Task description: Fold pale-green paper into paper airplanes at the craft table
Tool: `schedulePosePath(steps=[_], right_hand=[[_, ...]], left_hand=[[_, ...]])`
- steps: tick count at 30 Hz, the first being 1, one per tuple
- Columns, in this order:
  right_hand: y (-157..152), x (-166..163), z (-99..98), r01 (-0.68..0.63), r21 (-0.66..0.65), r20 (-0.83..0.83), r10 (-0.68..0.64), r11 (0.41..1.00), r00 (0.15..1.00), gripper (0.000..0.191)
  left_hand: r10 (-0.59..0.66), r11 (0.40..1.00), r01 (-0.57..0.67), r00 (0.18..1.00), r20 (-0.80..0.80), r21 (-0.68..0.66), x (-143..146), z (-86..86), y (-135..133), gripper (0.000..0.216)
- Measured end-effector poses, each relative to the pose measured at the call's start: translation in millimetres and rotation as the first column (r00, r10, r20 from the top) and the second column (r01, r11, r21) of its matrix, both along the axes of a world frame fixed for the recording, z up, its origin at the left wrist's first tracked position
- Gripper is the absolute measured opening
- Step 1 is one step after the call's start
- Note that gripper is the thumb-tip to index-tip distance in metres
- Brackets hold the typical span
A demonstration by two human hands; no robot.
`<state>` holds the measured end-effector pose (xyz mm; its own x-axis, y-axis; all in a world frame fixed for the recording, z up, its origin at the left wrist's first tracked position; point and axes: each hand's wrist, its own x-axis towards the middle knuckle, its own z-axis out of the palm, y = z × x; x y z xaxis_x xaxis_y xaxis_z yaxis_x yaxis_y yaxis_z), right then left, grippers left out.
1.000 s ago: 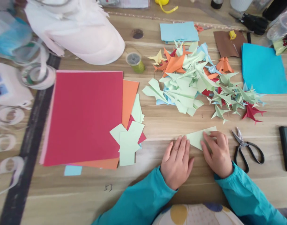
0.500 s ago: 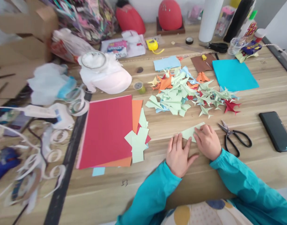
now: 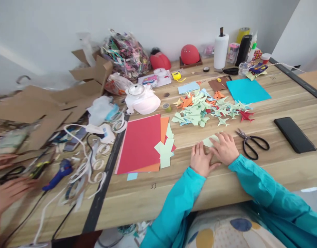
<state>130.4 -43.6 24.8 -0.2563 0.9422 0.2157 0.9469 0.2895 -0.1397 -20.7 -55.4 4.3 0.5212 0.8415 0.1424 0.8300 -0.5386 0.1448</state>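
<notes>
At the left edge of the frame, another person's hand (image 3: 16,189) is lying near a blue tool (image 3: 58,175). Left of centre, red sheets (image 3: 140,144) are lying under cut pale green pieces (image 3: 166,151). Right of centre, the left hand (image 3: 200,160) is resting with its fingers extended and its thumb spread aside.

Between the hands, the pale green paper (image 3: 207,142) is lying on the table (image 3: 137,199). Step in hand, by my judgement: the hands are creasing a fold. The next move seems to be calling for a steady left-hand hold and even pressure along the edge. The long axis appears to be running from lower left to upper right; the hands are hiding parts, so I cannot tell which way the paper is pointing.

The right hand (image 3: 226,148) is covering the paper's right part; whether it is pinching or only pressing, I cannot tell. Farther right, black-handled scissors (image 3: 246,137) are lying unheld.
</notes>
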Motion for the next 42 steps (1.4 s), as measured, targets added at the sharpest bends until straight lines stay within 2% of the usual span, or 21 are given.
schedulePosePath(steps=[3, 6, 12, 18, 22, 28, 32, 37, 42], right_hand=[[-3.3, -9.1, 0.2, -0.144, -0.026, 0.013, 0.144, 0.989, 0.989, 0.045], [-1.1, -13.7, -2.6, -0.172, -0.072, 0.028, 0.175, 0.982, 0.984, 0.054], [1.2, -5.6, -7.3, -0.239, -0.063, 0.063, 0.243, 0.969, 0.968, 0.061], [-6.0, 10.1, -12.9, -0.241, -0.036, 0.028, 0.242, 0.970, 0.970, 0.049], [-8.0, 14.4, -14.5, -0.227, -0.045, -0.012, 0.226, 0.973, 0.974, 0.045], [-4.9, 16.9, -14.9, -0.199, -0.068, -0.086, 0.193, 0.978, 0.977, 0.042], [-4.6, 17.3, -17.4, -0.209, -0.069, -0.107, 0.201, 0.975, 0.974, 0.043], [-10.8, 18.3, -22.3, -0.224, -0.011, -0.055, 0.223, 0.975, 0.973, 0.040], [-25.2, 38.7, -26.0, -0.194, 0.044, -0.031, 0.196, 0.980, 0.980, 0.033]], left_hand=[[0.013, 1.000, -0.013, 0.999, -0.033, -0.002, 0.8, -4.9, -0.2, 0.072], [0.011, 1.000, -0.011, 0.999, -0.041, 0.005, 1.4, -7.3, -0.5, 0.073], [0.005, 1.000, -0.004, 1.000, -0.031, 0.031, 0.6, -8.1, -1.0, 0.069], [0.020, 0.999, -0.019, 1.000, -0.019, 0.042, 1.9, -2.7, -4.1, 0.056], [0.005, 0.999, -0.003, 0.999, -0.037, 0.044, 2.4, 0.9, -4.3, 0.057], [-0.109, 0.991, 0.112, 0.993, -0.042, 0.080, -13.3, -3.7, 0.4, 0.056], [-0.060, 0.993, 0.068, 0.995, -0.083, 0.100, -17.1, -7.1, 3.2, 0.066], [0.008, 0.995, 0.001, 0.995, -0.097, 0.097, -9.3, -6.8, 4.1, 0.057], [0.023, 0.996, -0.016, 0.996, -0.083, 0.089, -7.7, -4.0, 5.4, 0.053]])
